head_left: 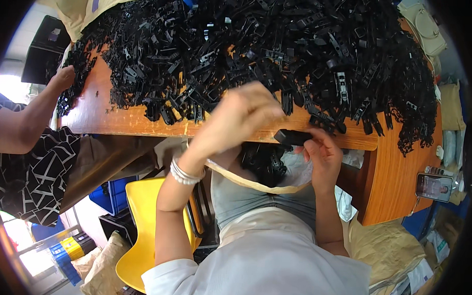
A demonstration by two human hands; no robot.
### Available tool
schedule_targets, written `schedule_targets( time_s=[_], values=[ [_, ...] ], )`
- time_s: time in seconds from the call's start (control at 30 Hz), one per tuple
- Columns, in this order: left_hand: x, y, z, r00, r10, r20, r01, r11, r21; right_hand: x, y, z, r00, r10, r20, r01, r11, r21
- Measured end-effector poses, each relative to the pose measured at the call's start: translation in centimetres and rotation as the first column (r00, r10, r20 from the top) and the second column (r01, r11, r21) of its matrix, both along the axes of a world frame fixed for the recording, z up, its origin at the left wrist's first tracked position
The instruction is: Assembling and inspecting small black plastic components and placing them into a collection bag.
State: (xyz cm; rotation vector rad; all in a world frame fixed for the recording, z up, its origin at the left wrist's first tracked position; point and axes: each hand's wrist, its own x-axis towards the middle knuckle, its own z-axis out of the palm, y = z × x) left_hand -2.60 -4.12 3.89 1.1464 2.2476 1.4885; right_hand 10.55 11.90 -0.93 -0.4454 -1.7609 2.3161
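My right hand (324,156) is closed on a small black plastic part (293,137), held between thumb and fingers just off the table's near edge. To its left, my left hand (242,116) is smeared by motion above that edge, a bracelet of pale beads on its wrist. Whether those fingers hold anything does not show. A large heap of black plastic clip-like pieces (281,50) covers much of the wooden table (401,189). Below my hands, an open bag with a tan rim (255,185) sits at my lap, with more black pieces (264,163) in it.
At the left, a co-worker's hand (65,77) reaches to black pieces at the table's end. A yellow chair (145,201) stands beside me. A phone (433,187) is propped up at the right. Large tan sacks (388,251) lie at the lower right.
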Motion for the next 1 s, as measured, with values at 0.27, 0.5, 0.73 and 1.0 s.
schedule_targets(
  time_s=[0.27,0.5,0.73,1.0],
  values=[
    [-8.0,0.2,-0.7,0.907,0.248,-0.340,-0.328,0.923,-0.201,0.2,0.0,-2.3,0.996,-0.033,0.083,0.031,0.999,0.031],
    [-13.7,3.5,0.1,0.795,0.310,-0.522,-0.416,0.904,-0.097,-0.1,0.4,-2.4,0.993,0.005,0.114,-0.006,1.000,0.009],
    [-12.4,7.8,0.2,0.767,0.300,-0.567,-0.345,0.938,0.029,-0.3,0.0,-2.8,0.997,-0.016,0.079,0.013,0.999,0.045],
    [-11.5,12.6,0.5,0.663,0.099,-0.742,-0.014,0.993,0.119,-0.5,0.0,-2.5,0.999,-0.009,0.054,0.002,0.991,0.135]
  ],
)
